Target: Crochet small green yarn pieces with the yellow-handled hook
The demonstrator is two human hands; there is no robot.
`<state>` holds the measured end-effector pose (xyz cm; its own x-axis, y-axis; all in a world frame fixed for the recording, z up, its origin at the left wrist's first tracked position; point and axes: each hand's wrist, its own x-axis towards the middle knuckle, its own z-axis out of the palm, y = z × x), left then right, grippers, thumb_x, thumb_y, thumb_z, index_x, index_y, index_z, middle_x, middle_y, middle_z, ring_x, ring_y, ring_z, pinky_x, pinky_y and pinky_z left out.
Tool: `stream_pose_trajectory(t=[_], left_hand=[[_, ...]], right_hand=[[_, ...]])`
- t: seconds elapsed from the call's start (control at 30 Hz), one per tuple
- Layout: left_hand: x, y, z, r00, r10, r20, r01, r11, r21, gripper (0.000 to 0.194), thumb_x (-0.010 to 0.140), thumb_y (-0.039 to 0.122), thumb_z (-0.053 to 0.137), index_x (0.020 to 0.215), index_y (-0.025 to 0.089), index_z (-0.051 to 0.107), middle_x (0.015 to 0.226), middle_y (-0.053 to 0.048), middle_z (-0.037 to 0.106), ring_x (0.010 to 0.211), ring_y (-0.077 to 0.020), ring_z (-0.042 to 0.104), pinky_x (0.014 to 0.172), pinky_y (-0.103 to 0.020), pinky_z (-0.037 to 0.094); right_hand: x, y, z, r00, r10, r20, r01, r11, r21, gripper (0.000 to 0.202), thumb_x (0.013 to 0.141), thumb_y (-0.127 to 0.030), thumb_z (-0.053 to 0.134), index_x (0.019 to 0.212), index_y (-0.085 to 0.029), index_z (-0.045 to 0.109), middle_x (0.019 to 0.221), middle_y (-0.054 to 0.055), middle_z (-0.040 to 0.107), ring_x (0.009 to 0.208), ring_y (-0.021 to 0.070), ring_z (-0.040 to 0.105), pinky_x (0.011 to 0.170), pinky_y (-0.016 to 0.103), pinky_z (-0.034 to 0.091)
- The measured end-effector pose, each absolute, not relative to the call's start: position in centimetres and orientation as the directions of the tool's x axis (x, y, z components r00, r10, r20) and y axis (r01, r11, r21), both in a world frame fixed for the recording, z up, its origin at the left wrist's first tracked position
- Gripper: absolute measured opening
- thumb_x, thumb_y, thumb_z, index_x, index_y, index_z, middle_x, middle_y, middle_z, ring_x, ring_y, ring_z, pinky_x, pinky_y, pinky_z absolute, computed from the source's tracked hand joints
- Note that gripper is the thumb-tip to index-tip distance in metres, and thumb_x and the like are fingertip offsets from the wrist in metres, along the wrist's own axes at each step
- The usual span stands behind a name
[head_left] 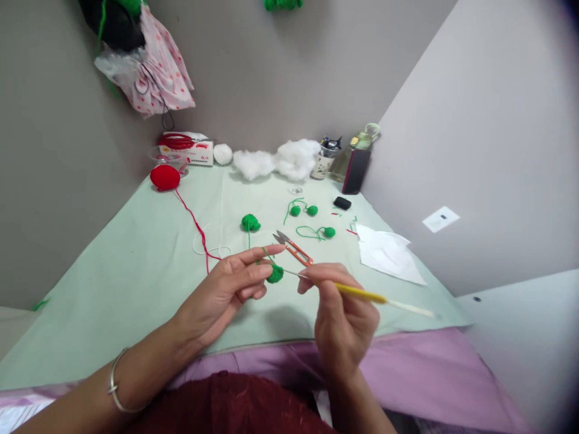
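Observation:
Between the thumb and fingers of my left hand (235, 274) is a small green crochet piece (275, 273), with green yarn running over the raised index finger. That strand leads back to a green yarn ball (250, 223) on the table. My right hand (341, 313) grips a crochet hook (362, 293) with a yellow handle, its metal shaft pointing left at the green piece. Whether the hook tip sits inside a stitch I cannot tell. Just beyond my hands lie orange-handled thread snips (296, 249), blades apart.
Small green crocheted balls (312, 210) with yarn tails lie beyond the snips. A red yarn ball (165, 178) stands left, its strand trailing toward my left hand. White stuffing (296, 160), a pen cup (324, 161), a phone (357, 172) and a bottle (362, 141) line the back; white paper (389, 256) lies right.

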<state>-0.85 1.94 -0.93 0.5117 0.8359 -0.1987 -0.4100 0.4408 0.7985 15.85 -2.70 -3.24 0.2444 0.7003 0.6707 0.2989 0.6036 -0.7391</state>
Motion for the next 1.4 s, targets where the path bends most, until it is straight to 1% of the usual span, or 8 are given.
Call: stream_pose_trajectory(t=[0.1,0.27,0.4,0.57,0.77,1.1,1.2,1.4], left_hand=[[-0.7,1.9,-1.0,0.485,0.864,-0.135,-0.37,0.343,0.864,0.036,0.085,0.027,0.085,0.12,0.03,0.082,0.081,0.003,0.058,0.067,-0.0081,0.044,0.064,-0.022,0.038],[0.2,1.3,-1.3,0.399,0.909,-0.121,-0.35,0.272,0.896,0.037,0.083,0.028,0.087,0.119,0.033,0.082,0.086,0.002,0.064,0.083,-0.0125,0.053,0.078,-0.024,0.042],[0.3,1.6,-1.4,0.506,0.83,-0.237,-0.4,0.469,0.788,0.041,0.081,0.031,0.088,0.121,0.025,0.082,0.085,0.0,0.066,0.074,-0.0113,0.051,0.076,-0.025,0.045],[-0.1,2.2,-1.3,0.506,0.834,-0.221,-0.479,0.485,0.732,0.031,0.082,0.027,0.088,0.112,0.022,0.085,0.079,0.004,0.064,0.067,-0.0065,0.049,0.083,-0.023,0.048],[0.1,1.6,-1.3,0.485,0.862,-0.146,-0.4,0.367,0.84,0.028,0.083,0.026,0.087,0.111,0.029,0.084,0.089,0.003,0.075,0.089,-0.0115,0.064,0.091,-0.024,0.047],[-0.5,1.6,-1.4,0.454,0.874,-0.172,-0.32,0.34,0.884,0.021,0.089,0.031,0.08,0.108,0.024,0.082,0.066,0.004,0.071,0.066,-0.011,0.06,0.076,-0.027,0.046],[-0.6,1.5,-1.7,0.463,0.871,-0.162,-0.313,0.332,0.89,0.021,0.092,0.034,0.076,0.111,0.024,0.081,0.062,0.004,0.069,0.066,-0.0124,0.062,0.077,-0.028,0.047],[-0.5,1.5,-1.6,0.406,0.912,-0.053,-0.253,0.168,0.953,0.017,0.095,0.035,0.075,0.11,0.029,0.081,0.075,0.006,0.072,0.075,-0.0115,0.067,0.086,-0.026,0.049]], right_hand=[[15.8,-2.2,-2.8,0.239,0.759,0.606,0.158,0.585,-0.796,0.021,0.104,-0.019,0.055,0.099,-0.024,0.075,0.082,0.002,0.072,0.072,0.0164,0.067,0.071,0.036,0.059],[15.4,-2.4,-4.0,0.136,0.63,0.764,0.453,0.646,-0.614,0.032,0.099,-0.008,0.06,0.118,-0.029,0.075,0.099,0.004,0.078,0.09,0.0193,0.074,0.078,0.037,0.063],[15.5,-2.8,-4.5,0.08,0.527,0.846,0.621,0.638,-0.456,0.036,0.097,-0.009,0.065,0.124,-0.031,0.075,0.11,0.007,0.077,0.097,0.0215,0.074,0.078,0.038,0.063],[15.9,-2.2,-3.3,0.297,0.723,0.624,0.209,0.589,-0.781,0.024,0.103,-0.016,0.057,0.103,-0.027,0.078,0.082,0.0,0.072,0.075,0.0152,0.066,0.075,0.034,0.058],[15.9,-1.9,-3.5,0.264,0.809,0.525,0.076,0.525,-0.848,0.019,0.101,-0.02,0.064,0.101,-0.028,0.081,0.09,0.001,0.077,0.08,0.015,0.067,0.077,0.033,0.056],[16.3,-1.8,-3.7,0.258,0.876,0.408,-0.158,0.455,-0.876,0.024,0.106,-0.03,0.056,0.097,-0.024,0.077,0.091,0.002,0.077,0.074,0.0132,0.071,0.072,0.029,0.06],[16.3,-2.1,-3.4,0.254,0.853,0.456,-0.111,0.494,-0.863,0.026,0.108,-0.029,0.051,0.099,-0.024,0.076,0.092,0.002,0.077,0.073,0.0131,0.072,0.071,0.029,0.061],[16.2,-3.2,-3.4,0.2,0.738,0.644,0.285,0.586,-0.759,0.025,0.105,-0.014,0.051,0.109,-0.024,0.074,0.098,0.002,0.078,0.08,0.0128,0.072,0.077,0.029,0.061]])
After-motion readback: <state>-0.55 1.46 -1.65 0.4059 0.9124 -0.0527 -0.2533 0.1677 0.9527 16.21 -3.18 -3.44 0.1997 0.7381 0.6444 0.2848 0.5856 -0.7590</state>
